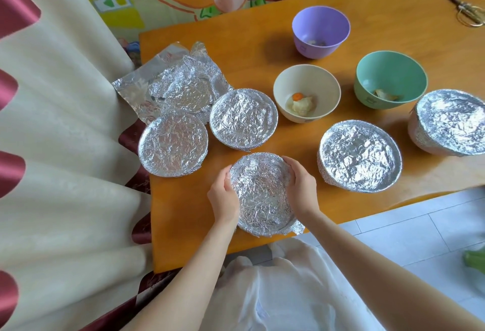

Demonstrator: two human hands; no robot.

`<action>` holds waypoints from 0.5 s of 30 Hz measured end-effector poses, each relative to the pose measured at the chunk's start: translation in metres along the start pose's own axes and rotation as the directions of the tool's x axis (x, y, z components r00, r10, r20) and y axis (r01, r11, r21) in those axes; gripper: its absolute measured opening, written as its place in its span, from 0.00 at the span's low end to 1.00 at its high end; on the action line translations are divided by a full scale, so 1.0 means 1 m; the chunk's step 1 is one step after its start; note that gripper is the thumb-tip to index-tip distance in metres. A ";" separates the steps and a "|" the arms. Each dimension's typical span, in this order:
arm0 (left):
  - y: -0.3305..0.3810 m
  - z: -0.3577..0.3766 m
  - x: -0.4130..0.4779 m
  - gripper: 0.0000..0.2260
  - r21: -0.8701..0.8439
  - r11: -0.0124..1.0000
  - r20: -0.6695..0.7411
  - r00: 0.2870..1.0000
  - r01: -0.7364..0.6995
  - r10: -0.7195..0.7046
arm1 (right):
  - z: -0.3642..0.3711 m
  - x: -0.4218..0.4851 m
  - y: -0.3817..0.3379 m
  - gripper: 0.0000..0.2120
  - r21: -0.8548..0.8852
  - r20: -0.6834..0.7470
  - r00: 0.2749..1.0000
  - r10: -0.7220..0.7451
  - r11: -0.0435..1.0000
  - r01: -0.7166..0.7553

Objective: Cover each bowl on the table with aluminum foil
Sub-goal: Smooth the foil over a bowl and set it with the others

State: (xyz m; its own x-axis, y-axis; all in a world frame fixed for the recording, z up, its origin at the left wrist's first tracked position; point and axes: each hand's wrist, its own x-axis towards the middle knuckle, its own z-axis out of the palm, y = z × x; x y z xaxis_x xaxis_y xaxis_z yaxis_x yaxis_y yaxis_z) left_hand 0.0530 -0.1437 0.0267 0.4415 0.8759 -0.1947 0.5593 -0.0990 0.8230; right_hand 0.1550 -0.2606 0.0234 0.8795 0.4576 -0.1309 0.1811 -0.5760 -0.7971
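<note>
Right, at the near edge of the surface [183, 225] sits the nearest foil-covered bowl [262, 194], w/ both hands on it. The left hand [223, 194] is cupped round its left rim and the right hand [301, 186] round its right rim, fingers curled onto the foil. A loose flap of foil sticks out at its near-right side.

Next row back, approx. mid-surface: a left covered bowl [173, 144] at the left edge, a middle covered bowl [242, 118] just beside it, then a right covered bowl [359, 156] and a far-right covered bowl [451, 122] at the picture's right border.

Behind those, three stand uncovered: a cream bowl [307, 93] w/ food scraps incl. an orange bit, a green bowl [391, 85] and, farthest, a purple bowl [320, 31].

At the far left corner lie crumpled foil sheets [178, 81], overhanging the left edge. Scissors [467, 12] lie toward the far right corner.
</note>
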 end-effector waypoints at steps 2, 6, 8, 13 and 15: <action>0.001 0.000 -0.001 0.14 -0.001 1.000 0.002 1.000 0.000 0.000 | 0.000 0.001 0.000 0.19 0.000 0.004 1.000 0.002 1.000 -0.002; 0.000 -0.004 0.000 0.14 0.013 1.000 0.049 0.999 -0.012 0.011 | -0.003 0.000 0.001 0.16 0.020 0.012 1.000 -0.007 1.000 0.007; -0.002 -0.008 0.003 0.15 0.057 0.997 0.082 0.996 -0.048 0.044 | -0.006 -0.001 0.003 0.16 -0.018 0.038 0.999 -0.019 1.000 0.020; 0.003 -0.019 0.010 0.15 0.203 0.914 0.194 0.930 -0.350 0.313 | -0.012 0.007 0.005 0.18 -0.208 0.125 0.983 -0.137 0.965 0.161; 0.010 -0.016 0.016 0.16 0.231 0.852 0.299 0.867 -0.470 0.398 | -0.013 0.011 0.001 0.18 -0.226 0.171 0.973 -0.156 0.955 0.193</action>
State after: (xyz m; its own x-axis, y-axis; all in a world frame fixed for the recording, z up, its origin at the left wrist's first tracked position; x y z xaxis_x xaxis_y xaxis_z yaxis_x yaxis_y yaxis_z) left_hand 0.0541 -0.1229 0.0404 0.8152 0.5791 -0.0010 0.4307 -0.6051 0.6696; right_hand 0.1708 -0.2649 0.0282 0.7519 0.6511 -0.1034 0.4422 -0.6144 -0.6534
